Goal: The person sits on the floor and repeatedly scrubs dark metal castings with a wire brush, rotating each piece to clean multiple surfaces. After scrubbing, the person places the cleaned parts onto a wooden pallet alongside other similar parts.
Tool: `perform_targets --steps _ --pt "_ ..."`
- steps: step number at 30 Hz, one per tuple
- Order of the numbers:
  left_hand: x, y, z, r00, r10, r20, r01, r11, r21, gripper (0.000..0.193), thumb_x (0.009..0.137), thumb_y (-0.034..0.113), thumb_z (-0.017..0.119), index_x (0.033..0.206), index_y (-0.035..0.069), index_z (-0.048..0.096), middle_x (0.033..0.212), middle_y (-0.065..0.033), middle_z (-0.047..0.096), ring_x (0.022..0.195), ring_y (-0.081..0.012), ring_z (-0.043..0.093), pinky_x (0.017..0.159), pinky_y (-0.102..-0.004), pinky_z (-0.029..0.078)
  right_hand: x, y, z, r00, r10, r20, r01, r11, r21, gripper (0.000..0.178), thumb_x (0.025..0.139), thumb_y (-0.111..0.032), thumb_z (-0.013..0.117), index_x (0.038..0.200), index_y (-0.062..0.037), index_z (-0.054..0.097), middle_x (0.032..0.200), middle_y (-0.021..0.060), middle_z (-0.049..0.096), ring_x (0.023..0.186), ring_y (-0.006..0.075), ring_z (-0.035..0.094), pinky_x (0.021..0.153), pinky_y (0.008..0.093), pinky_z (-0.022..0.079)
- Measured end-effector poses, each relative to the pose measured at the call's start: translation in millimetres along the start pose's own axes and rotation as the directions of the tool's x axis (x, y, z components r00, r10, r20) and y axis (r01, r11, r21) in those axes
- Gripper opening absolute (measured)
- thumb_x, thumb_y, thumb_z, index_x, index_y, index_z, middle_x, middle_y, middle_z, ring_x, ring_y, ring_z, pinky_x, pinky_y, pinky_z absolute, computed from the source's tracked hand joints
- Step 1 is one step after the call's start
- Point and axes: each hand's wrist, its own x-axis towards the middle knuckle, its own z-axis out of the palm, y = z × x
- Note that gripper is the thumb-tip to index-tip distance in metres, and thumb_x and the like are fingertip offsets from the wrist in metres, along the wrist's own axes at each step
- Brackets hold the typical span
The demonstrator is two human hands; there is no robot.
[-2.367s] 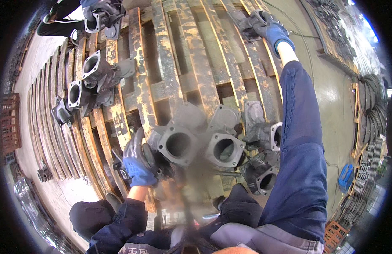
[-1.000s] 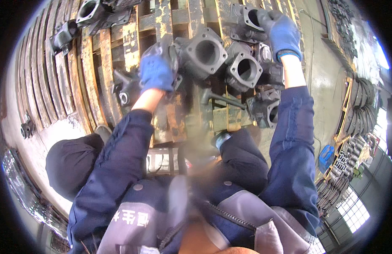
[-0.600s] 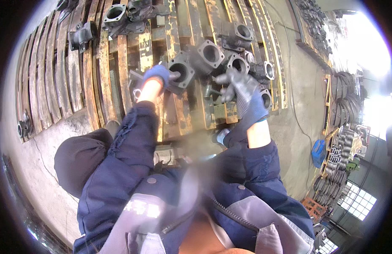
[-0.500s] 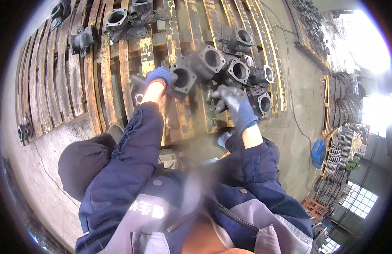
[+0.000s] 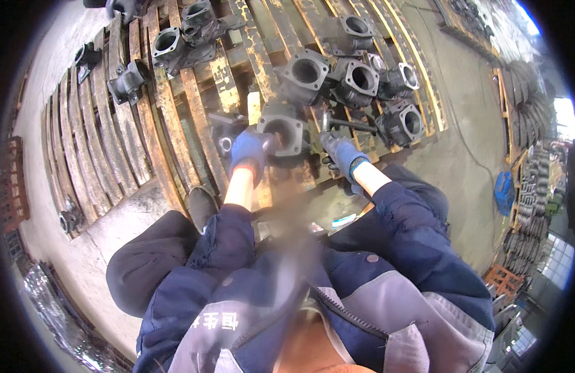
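Note:
My left hand (image 5: pixel 251 152), in a blue knitted glove, is closed on the near-left edge of a dark flanged metal casting (image 5: pixel 292 132) with a round bore. The casting rests on the slatted wooden pallet before me, its opening turned up. My right hand (image 5: pixel 342 154), in a blue glove with dark fingers, is to the right of the casting, fingers apart and partly bent. Just beyond its fingertips lies a hammer-like tool (image 5: pixel 352 125) with a dark handle and a shiny metal head; whether the fingers touch it I cannot tell.
Several similar castings (image 5: pixel 360 79) stand close together beyond and right of my hands. More castings (image 5: pixel 167 45) sit at the far left of the pallet (image 5: pixel 197 115). A blue object (image 5: pixel 504 193) and stacked metal parts (image 5: pixel 527 199) are along the right side.
The view has shifted. My left hand has stayed on the casting, which now shows its bore more fully. My right hand has turned, its fingers now beside the hammer-like tool.

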Motion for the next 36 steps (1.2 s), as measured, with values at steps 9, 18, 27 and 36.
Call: perform_targets --steps 9,18,27,36 --pt "-118 25 -19 0.973 0.100 -0.209 -0.147 0.964 -0.222 0.052 0.081 0.027 0.065 0.128 0.005 0.062 0.100 -0.0215 0.071 0.089 -0.0303 0.071 0.078 -0.0392 0.054 -54 -49 -4 0.979 0.011 -0.202 0.119 0.774 0.621 0.050 0.084 -0.017 0.066 0.130 0.0004 0.051 0.118 0.0193 0.060 0.109 0.0327 0.060 0.094 0.0422 0.051" --pt "-178 14 -60 0.531 0.399 -0.748 -0.814 0.486 -0.319 0.041 0.096 0.028 0.058 0.127 0.001 0.057 0.107 -0.0177 0.068 0.091 -0.0303 0.067 0.084 -0.0395 0.053 -90 -74 -116 0.936 0.192 -0.296 0.341 -0.269 0.901 0.036 0.101 -0.030 0.054 0.127 -0.0052 0.054 0.107 0.0022 0.060 0.097 0.0140 0.059 0.083 0.0314 0.052" --pt "-95 -61 42 0.831 0.312 -0.460 -0.551 0.571 -0.608 0.033 0.102 0.028 0.053 0.120 0.001 0.060 0.106 -0.0083 0.063 0.092 -0.0168 0.060 0.082 -0.0304 0.049 -104 -78 -86 0.879 -0.077 -0.471 0.297 0.861 0.414 0.054 0.083 -0.008 0.063 0.134 -0.0030 0.047 0.098 0.0121 0.064 0.077 0.0272 0.065 0.058 0.0372 0.052" --pt "-101 -29 20 0.415 0.696 -0.586 -0.823 0.562 0.085 0.028 0.080 -0.005 0.060 0.107 0.000 0.057 0.091 -0.0194 0.058 0.076 -0.0366 0.061 0.062 -0.0414 0.051 -113 -77 -127 0.694 -0.169 -0.700 0.357 0.925 0.130 0.031 0.079 -0.005 0.067 0.110 -0.0053 0.060 0.095 0.0123 0.064 0.079 0.0328 0.065 0.063 0.0396 0.055"
